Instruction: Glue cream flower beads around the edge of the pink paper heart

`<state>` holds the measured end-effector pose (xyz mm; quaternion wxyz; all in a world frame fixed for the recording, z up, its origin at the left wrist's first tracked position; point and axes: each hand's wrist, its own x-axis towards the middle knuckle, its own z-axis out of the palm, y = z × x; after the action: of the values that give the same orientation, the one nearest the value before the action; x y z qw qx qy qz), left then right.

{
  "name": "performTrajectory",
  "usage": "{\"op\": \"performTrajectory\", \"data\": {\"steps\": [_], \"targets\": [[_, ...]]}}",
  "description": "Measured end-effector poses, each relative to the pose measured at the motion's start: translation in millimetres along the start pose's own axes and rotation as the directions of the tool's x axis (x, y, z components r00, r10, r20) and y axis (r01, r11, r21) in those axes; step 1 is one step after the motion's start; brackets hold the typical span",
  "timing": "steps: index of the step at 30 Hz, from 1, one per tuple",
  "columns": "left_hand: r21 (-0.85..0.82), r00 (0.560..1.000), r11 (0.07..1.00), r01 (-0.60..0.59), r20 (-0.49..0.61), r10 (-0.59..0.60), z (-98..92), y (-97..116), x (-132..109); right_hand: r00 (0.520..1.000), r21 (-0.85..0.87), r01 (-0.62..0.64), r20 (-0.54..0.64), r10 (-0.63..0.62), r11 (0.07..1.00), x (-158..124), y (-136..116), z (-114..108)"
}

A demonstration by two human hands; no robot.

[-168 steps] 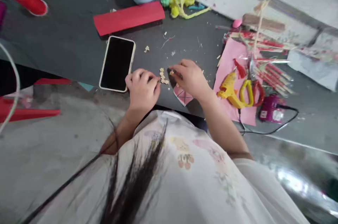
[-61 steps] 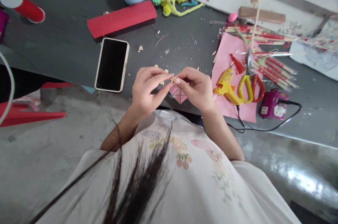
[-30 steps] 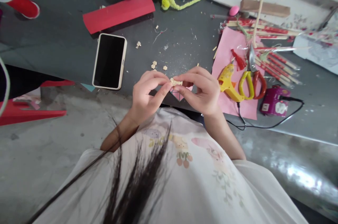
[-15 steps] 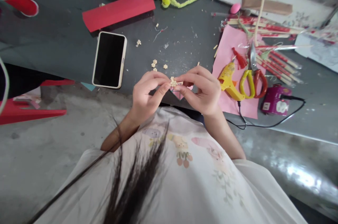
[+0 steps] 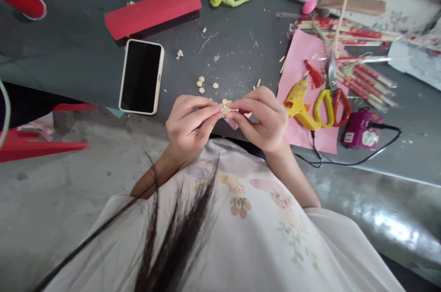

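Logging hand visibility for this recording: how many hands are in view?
2. The left hand pinches the left side of a small beige cluster; the right hand pinches its right side. Some fingers are hidden, but neither whole hand is.

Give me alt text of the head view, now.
Left-hand grip and right-hand grip pinch a cream flower-shaped cluster over a gray table; a smartphone lies left, a yellow glue gun and scissors right.

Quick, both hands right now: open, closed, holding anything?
Left hand: closed, pinching one side of a small beige cluster.
Right hand: closed, pinching the other side of that same beige cluster.
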<state>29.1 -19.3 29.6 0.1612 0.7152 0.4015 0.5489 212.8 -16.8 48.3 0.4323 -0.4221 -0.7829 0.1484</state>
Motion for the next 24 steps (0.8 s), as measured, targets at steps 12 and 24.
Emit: {"op": "performTrajectory", "data": {"steps": [12,24], "targets": [[0.095,0.997,0.994,0.05,0.057,-0.055,1.5,-3,-7,0.998,0.022,-0.052,0.018,0.052,0.998,-6,2,3],[0.116,0.955,0.981,0.154,0.236,-0.178,3.5,-13,-51,0.975,0.083,-0.126,0.196,0.108,0.989,-40,13,11]]}}
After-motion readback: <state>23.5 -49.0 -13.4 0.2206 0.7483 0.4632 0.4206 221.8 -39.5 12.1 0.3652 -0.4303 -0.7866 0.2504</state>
